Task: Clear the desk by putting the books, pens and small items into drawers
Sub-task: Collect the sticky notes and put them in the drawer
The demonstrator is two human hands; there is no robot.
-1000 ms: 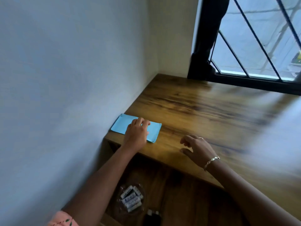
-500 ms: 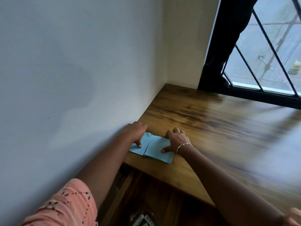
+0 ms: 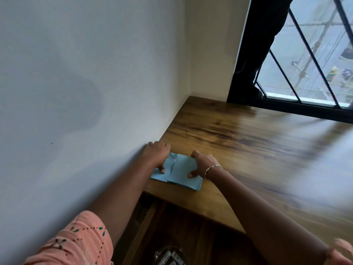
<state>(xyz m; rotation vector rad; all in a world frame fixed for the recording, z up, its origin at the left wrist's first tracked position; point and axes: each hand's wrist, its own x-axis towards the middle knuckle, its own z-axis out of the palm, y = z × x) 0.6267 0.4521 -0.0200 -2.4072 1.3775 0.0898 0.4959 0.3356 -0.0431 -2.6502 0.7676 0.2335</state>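
Two light blue paper pads lie side by side near the front left corner of the wooden desk [image 3: 238, 142]. My left hand [image 3: 156, 153] covers the far end of the left pad [image 3: 162, 175], fingers curled over its far edge and thumb pressed on top. My right hand [image 3: 203, 163], with a chain bracelet at the wrist, grips the right pad [image 3: 183, 175] the same way from its right side. Both pads rest flat on the desk, touching along a middle seam.
Below the desk's front edge an open wooden drawer [image 3: 181, 226] holds a clear container [image 3: 170, 258] of small cylindrical items. A white wall [image 3: 86, 92] runs close along the left. A black-framed barred window [image 3: 305, 54] stands behind the desk.
My right hand has come from the desk's front edge onto the blue paper, which now shows as two pads. My left hand shifted to the left pad. Little differs since half a second ago.
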